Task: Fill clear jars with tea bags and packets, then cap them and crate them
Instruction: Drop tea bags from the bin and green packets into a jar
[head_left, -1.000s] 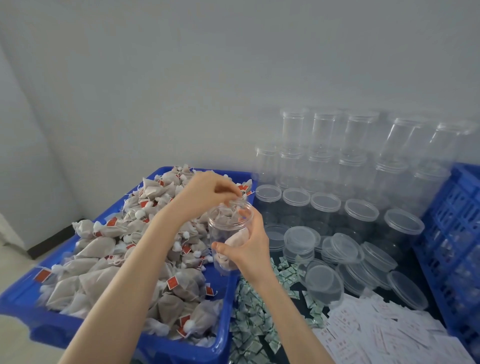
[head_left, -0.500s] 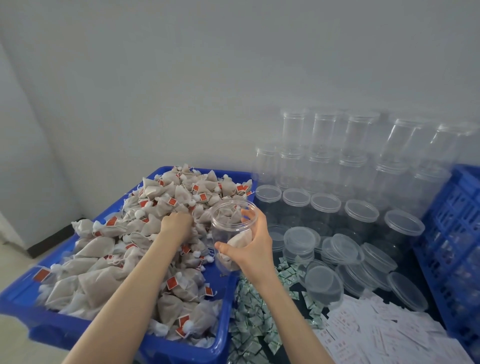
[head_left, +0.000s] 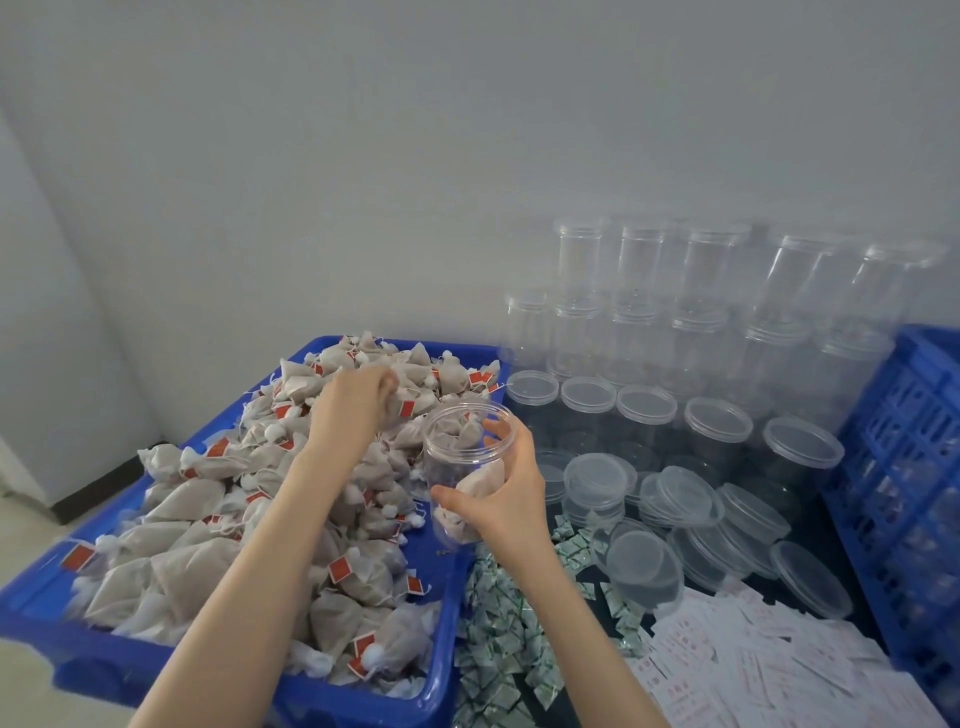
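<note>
Jar in right hand: clear glossy plastic. Tea bags under left hand: matt woven mesh, paper tags. Bin: smooth blue plastic. Lids right of the jar: translucent plastic.

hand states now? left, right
Left hand: fingers curled around a tea bag on the pile.
Right hand: holding the clear jar, uncapped, few tea bags inside.

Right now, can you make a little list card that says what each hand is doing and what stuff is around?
left hand: pinching a tea bag above the pile
right hand: holding the clear jar, open, partly filled
blue bin: heaped with tea bags
lids: loose, right of jar
green packets: scattered beside bin
empty jars: stacked by wall
blue crate: far right
</note>
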